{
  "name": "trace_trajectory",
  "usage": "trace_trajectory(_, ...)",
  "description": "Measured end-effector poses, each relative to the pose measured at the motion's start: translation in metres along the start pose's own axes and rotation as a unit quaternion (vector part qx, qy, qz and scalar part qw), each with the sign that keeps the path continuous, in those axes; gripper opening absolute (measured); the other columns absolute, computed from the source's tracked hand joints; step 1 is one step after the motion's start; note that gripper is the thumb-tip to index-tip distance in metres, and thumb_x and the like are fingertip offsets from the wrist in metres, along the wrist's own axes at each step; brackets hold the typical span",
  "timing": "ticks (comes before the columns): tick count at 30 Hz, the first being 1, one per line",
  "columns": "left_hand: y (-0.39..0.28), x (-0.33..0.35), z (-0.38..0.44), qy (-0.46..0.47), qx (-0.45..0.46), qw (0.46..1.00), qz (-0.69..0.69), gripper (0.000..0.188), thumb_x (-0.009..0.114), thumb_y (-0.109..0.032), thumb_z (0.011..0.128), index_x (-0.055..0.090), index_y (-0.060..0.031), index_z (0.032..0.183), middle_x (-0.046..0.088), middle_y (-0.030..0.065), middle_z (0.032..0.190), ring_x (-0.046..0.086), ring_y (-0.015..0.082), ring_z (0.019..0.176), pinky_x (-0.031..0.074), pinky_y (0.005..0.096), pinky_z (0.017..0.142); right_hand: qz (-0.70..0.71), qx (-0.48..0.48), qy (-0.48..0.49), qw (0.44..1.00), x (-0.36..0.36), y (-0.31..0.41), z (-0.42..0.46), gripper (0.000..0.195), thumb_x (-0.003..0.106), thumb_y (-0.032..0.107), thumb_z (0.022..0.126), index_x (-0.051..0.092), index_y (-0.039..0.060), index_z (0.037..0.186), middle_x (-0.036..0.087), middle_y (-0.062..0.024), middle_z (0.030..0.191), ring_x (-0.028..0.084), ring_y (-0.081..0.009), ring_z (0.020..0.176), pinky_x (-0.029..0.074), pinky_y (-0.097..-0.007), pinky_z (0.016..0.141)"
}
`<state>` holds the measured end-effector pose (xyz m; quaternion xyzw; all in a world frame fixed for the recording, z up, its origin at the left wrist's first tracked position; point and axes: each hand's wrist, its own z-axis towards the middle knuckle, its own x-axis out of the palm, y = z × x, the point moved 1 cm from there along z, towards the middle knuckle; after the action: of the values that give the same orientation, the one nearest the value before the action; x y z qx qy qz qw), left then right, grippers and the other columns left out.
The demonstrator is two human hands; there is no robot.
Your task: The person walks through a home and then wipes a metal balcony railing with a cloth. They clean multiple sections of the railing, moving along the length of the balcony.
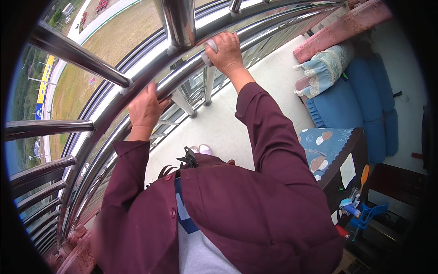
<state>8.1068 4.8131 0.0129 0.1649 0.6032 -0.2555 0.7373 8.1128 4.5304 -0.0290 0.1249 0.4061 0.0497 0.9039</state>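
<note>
My right hand (226,51) presses a whitish cloth or wad (210,52) against a shiny metal tube of the window railing (183,76). Its fingers curl over the tube. Lower and to the left, my left hand (145,109) grips the same railing, fingers reaching between the tubes and thumb out to the right. Part of those fingers is hidden behind metal. Above my hands runs a thicker curved rail (147,72), from which polished bars (82,59) extend outward across the window.
Pale floor tiles (219,126) lie below, with my shoes (204,149) on them. At right stand a blue-covered sofa (337,102) and a table with a patterned cloth (316,144). Several small items lie near an orange paddle-shaped object (364,174). Pink curtains (342,29) hang at the far end.
</note>
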Motion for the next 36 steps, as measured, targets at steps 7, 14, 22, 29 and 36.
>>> trace_trajectory(7,-0.008,-0.006,0.0,-0.005,0.02,1.0,-0.002,0.058,0.073,-0.048,0.074,0.052,-0.0131,0.116,0.062,0.0076,0.096,0.066,0.0279,0.076,0.053,0.0386,0.061,-0.007,0.017,0.082,0.996,-0.012,0.025,-0.013,0.049,0.062,0.052,0.081,0.061,0.013,0.111,0.051,-0.0061,0.12,0.035,-0.0265,0.128,0.014,-0.052,0.115)
trace_trajectory(14,-0.012,-0.006,-0.002,-0.005,0.027,0.999,-0.02,0.052,0.067,-0.047,0.081,0.052,-0.0112,0.116,0.059,0.0096,0.103,0.063,0.0301,0.087,0.052,0.0406,0.067,-0.023,-0.065,0.107,0.992,-0.017,0.033,-0.027,0.069,0.061,0.068,0.074,0.054,0.0187,0.122,0.042,-0.0051,0.128,0.032,-0.0295,0.13,0.018,-0.0574,0.112)
trace_trajectory(22,-0.057,0.007,0.027,-0.126,0.109,0.982,-0.09,0.072,0.072,-0.034,0.08,0.038,-0.0112,0.14,0.05,0.0112,0.13,0.05,0.0282,0.117,0.036,0.0428,0.099,0.055,-0.083,0.092,0.991,-0.021,0.018,-0.005,0.049,0.063,0.057,0.078,0.062,0.017,0.106,0.057,-0.0051,0.111,0.05,-0.027,0.115,0.028,-0.0523,0.109)
trace_trajectory(29,-0.136,0.038,0.109,-0.098,0.081,0.98,-0.151,0.072,0.074,-0.03,0.079,0.04,-0.0061,0.137,0.057,0.0168,0.117,0.057,0.0344,0.106,0.047,0.0407,0.087,0.07,-0.1,0.02,0.992,-0.025,-0.11,0.04,0.031,0.065,0.043,0.078,0.066,0.0133,0.089,0.062,-0.0075,0.092,0.058,-0.0272,0.097,0.036,-0.0453,0.104)
trace_trajectory(36,-0.177,0.04,0.149,0.038,-0.031,0.998,-0.029,0.058,0.074,-0.052,0.072,0.06,-0.009,0.109,0.066,0.0097,0.087,0.066,0.0285,0.079,0.051,0.0386,0.064,-0.061,-0.006,0.064,0.996,-0.046,-0.301,0.09,0.036,0.055,0.045,0.088,0.067,0.014,0.102,0.063,-0.0072,0.106,0.053,-0.0264,0.112,0.027,-0.0528,0.109)
